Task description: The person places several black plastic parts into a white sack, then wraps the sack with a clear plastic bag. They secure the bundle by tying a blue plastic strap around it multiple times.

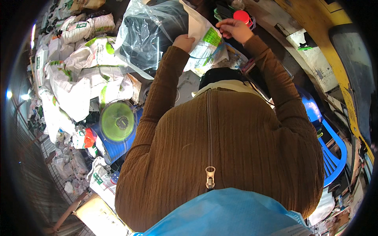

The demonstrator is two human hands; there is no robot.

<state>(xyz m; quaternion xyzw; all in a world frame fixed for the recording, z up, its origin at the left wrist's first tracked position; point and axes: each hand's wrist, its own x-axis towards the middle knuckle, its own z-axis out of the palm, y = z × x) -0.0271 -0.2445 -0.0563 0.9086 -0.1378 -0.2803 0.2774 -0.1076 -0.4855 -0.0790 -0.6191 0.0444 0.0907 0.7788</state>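
My left hand (184,42) is closed on the rim of a white sack (195,23), at the right side of a large clear plastic bag (138,37). The bag spreads wide around a dark hollow. Green print marks the sack's lower part (212,38), which hangs between my two hands. Just right of it, my right hand (238,31) is raised with thumb and fingers pinched together. Whatever may be in that pinch is too small to make out. A round red lid or cup (241,16) sits right behind my right fingers.
Filled white sacks (90,74) are heaped along the left. Below them, a green caged fan (118,122) rests against a blue drum (114,147). A blue plastic chair (334,165) stands at the right, near a yellow frame (342,67). A pale board (98,216) lies at lower left.
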